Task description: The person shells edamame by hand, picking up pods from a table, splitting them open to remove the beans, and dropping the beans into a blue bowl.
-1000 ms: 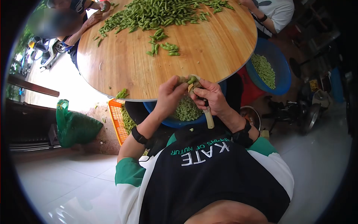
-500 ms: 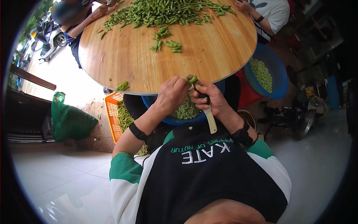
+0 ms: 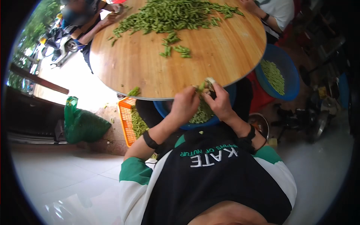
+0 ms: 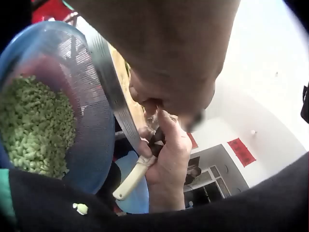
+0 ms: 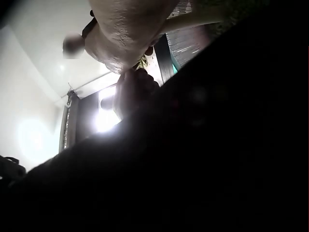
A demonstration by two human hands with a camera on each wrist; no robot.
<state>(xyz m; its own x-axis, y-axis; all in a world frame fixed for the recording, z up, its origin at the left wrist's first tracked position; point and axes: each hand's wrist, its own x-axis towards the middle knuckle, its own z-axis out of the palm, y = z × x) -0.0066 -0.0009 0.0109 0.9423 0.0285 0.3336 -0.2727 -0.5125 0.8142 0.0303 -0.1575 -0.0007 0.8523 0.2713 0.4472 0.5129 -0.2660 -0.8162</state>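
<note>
Both hands meet over the near edge of the round wooden table [image 3: 142,71]. My left hand [image 3: 185,103] pinches a green soybean pod [image 3: 201,87] at its fingertips. Close beside it, my right hand [image 3: 220,103] has its thumb and fingers at the same pod. A tool's cream handle [image 4: 131,181] sticks out from the right hand in the left wrist view; the grip hides its working end. Beneath the hands a blue basin [image 3: 160,108] holds shelled green beans [image 4: 36,125]. In the right wrist view, dark cloth covers much of the picture and the hands show only partly.
A big heap of pods [image 3: 165,17] covers the table's far side, with a few loose pods [image 3: 182,51] nearer. An orange basket [image 3: 125,123] of pods and a green bag [image 3: 84,125] stand left. Another blue basin [image 3: 292,86] stands right. Two other people sit across the table.
The head view has shifted slightly. The right hand has turned, so the cream handle that hung below it is now out of sight in the head view. Both hands stay together at the pod.
</note>
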